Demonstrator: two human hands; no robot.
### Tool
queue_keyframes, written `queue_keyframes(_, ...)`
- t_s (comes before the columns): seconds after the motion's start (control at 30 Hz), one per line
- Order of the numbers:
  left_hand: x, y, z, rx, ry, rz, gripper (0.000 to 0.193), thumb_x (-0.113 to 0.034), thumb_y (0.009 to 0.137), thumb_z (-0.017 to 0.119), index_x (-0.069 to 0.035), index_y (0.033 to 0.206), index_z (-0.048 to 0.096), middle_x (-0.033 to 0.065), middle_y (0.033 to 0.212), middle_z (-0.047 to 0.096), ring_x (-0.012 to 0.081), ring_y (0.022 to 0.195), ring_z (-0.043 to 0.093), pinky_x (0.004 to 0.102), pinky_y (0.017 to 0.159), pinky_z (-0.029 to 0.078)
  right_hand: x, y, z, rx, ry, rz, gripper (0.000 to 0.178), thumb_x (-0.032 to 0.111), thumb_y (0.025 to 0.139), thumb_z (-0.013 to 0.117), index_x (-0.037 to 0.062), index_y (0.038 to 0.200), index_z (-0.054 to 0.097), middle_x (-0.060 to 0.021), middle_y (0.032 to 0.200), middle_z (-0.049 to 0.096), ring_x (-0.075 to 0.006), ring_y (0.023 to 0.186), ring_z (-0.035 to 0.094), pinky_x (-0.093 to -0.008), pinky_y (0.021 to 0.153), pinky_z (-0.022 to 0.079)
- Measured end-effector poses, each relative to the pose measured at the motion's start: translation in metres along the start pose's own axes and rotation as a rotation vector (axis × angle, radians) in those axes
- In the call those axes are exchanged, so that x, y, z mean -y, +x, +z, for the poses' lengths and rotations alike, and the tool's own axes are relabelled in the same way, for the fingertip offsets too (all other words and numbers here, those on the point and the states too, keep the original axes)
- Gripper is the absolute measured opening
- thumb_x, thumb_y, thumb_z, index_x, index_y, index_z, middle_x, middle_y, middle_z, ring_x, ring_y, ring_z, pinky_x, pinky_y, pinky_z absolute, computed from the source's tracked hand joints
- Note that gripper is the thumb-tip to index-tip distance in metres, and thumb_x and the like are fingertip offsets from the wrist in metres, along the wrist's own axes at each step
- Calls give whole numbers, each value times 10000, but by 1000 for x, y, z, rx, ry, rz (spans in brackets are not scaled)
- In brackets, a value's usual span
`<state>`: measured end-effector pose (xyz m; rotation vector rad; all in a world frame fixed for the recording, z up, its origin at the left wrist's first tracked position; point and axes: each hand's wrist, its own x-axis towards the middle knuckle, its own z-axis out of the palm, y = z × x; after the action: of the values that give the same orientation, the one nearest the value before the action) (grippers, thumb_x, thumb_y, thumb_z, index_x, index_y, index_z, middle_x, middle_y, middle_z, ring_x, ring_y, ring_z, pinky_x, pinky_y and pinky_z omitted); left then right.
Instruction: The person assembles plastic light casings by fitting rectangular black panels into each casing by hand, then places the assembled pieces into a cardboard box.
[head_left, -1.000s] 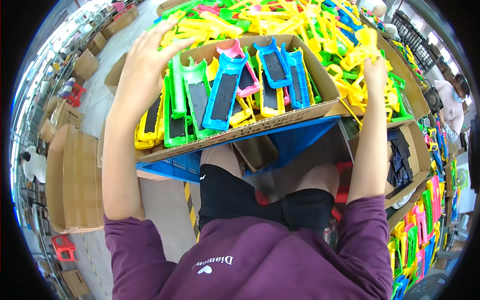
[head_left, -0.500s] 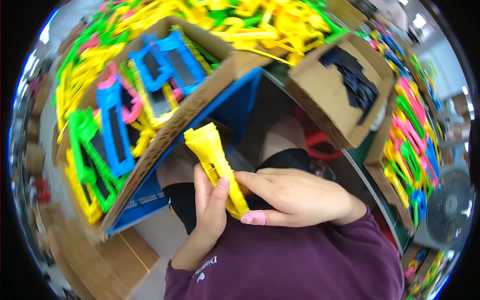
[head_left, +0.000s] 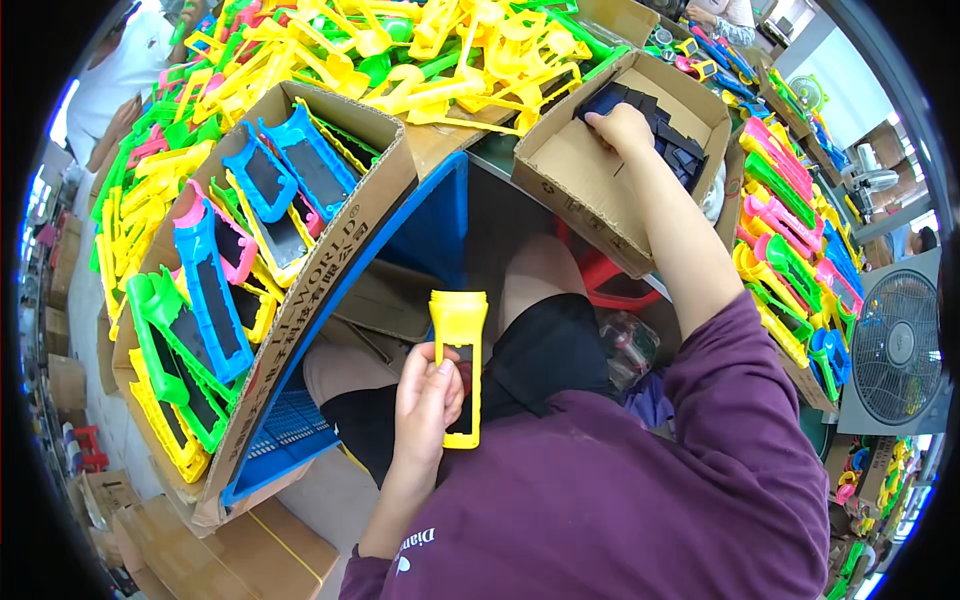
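A yellow plastic housing (head_left: 460, 315), shaped like a torch body with a threaded round mouth and a long rectangular window, stands roughly upright above my lap. My left hand (head_left: 424, 402) grips its left side, thumb across the frame. My right arm stretches forward to a shallow cardboard box (head_left: 575, 205). There my right hand (head_left: 622, 130) has its fingers drawn together on the dark flat plates (head_left: 685, 160) piled inside. The fingertips are partly hidden, but they appear to pinch a plate at the pile's far left end.
On the left, a long carton (head_left: 300, 285) holds blue, green, pink and yellow housings with dark panels. Yellow and green plastic parts (head_left: 440, 85) heap behind it. Another carton of coloured housings (head_left: 790, 260) lies right, near a grey fan (head_left: 898, 345). A blue crate (head_left: 430, 235) sits below.
My right hand has let go of the yellow housing and reached forward into the box of dark plates. The housing has turned its window toward me, held by my left hand alone.
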<state>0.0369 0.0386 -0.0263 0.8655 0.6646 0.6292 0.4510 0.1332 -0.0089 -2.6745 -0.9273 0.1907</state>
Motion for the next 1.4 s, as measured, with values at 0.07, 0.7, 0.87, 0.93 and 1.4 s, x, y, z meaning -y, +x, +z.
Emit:
queue_keyframes(0.07,2,-1,-4,-28,-14,22,99,-127,891,399,-45,939,428,-36,570,344,13,433,276,154,386,222,-10,3,1,5,260,68,309,337,723,595,30,717,631,-109,662,623,-188,509,599,-305,549,493)
queue_keyframes(0.7,-1,19,10,4,38,1,103,-138,886,401,-52,931,437,-24,562,355,27,401,293,165,359,219,-18,-147,-46,-244,947,-337,267,93,746,633,-7,986,571,-50,870,594,-84,725,538,-213,660,438)
queue_keyframes(0.87,-11,27,27,-6,-28,46,147,-163,895,375,-48,962,436,-7,597,372,37,417,315,166,373,235,21,-222,-49,132,1348,-334,289,36,728,640,-15,996,546,-53,900,557,-86,730,531,-207,658,442)
queue_keyframes(0.93,-16,29,33,18,-78,70,172,-186,901,358,-47,961,439,-2,600,371,44,421,321,167,378,243,26,-237,-44,250,1410,-299,278,31,726,640,-14,985,548,-54,917,551,-88,732,531,-208,669,445)
queue_keyframes(1.4,-6,21,37,-129,-156,246,216,-171,900,432,-34,1065,407,45,938,530,74,841,521,215,742,434,44,-291,2,77,651,-1300,233,-10,570,672,53,779,591,-92,953,518,-244,864,512,-335,711,423)
